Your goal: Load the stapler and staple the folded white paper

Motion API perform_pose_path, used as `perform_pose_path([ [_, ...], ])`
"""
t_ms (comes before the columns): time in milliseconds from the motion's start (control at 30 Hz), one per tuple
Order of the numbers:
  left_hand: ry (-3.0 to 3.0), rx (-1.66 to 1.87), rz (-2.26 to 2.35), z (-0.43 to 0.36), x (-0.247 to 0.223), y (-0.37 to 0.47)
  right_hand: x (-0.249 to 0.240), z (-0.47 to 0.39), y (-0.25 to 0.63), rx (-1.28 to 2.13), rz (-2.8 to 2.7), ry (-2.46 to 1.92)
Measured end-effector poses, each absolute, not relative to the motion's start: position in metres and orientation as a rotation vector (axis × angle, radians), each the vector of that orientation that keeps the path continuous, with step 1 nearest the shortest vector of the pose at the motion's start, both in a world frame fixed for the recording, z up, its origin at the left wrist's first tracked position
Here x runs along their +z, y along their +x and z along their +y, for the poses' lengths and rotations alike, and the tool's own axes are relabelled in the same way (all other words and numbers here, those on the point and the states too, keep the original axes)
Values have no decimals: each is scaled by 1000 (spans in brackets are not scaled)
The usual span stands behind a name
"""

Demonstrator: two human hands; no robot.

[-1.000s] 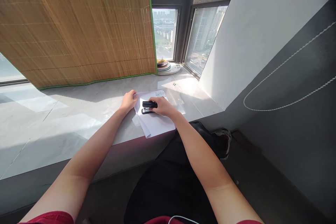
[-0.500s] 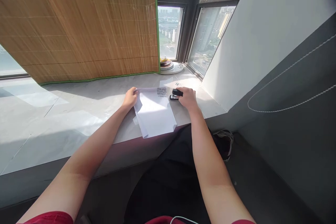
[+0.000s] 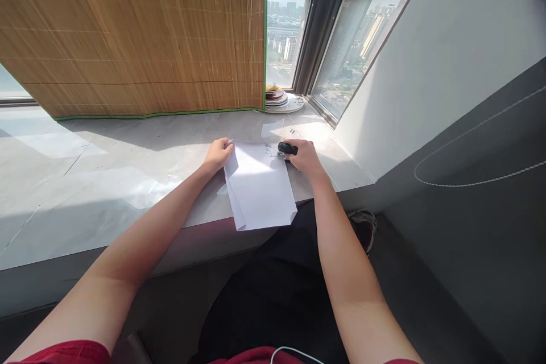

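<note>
White paper sheets (image 3: 262, 187) lie on the pale sill, their lower edge hanging over its front. My left hand (image 3: 219, 153) pinches their upper left corner. In my right hand (image 3: 305, 156) is a black stapler (image 3: 288, 148), its front end over the upper right edge of the paper. Beside it, a patch of small dark marks (image 3: 271, 151) shows on the paper. The stapler's lower arm is mostly hidden by the paper and my fingers.
A stack of plates (image 3: 277, 98) stands in the window corner behind. A bamboo blind (image 3: 149, 40) hangs at the left. Small bits (image 3: 292, 131) and a white sheet (image 3: 272, 127) lie beyond the paper. A beaded cord (image 3: 469, 184) hangs at the right.
The stapler has moved from beside the paper onto its upper right edge. The view has shifted a little, and the paper appears slightly further right.
</note>
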State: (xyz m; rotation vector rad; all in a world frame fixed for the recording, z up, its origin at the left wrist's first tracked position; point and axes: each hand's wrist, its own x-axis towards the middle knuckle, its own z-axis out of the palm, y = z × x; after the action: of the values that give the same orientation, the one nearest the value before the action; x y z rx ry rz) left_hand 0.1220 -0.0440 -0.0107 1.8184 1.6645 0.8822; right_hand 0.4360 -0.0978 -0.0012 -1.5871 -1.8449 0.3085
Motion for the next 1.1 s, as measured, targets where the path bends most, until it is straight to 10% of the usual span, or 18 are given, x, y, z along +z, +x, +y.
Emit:
perform_pose_path([
  [500, 2738, 221, 957, -108, -14, 160, 18, -110, 413, 500, -1869, -1539],
  [1100, 2672, 357, 798, -111, -24, 169, 21, -110, 396, 518, -1810, -1580],
])
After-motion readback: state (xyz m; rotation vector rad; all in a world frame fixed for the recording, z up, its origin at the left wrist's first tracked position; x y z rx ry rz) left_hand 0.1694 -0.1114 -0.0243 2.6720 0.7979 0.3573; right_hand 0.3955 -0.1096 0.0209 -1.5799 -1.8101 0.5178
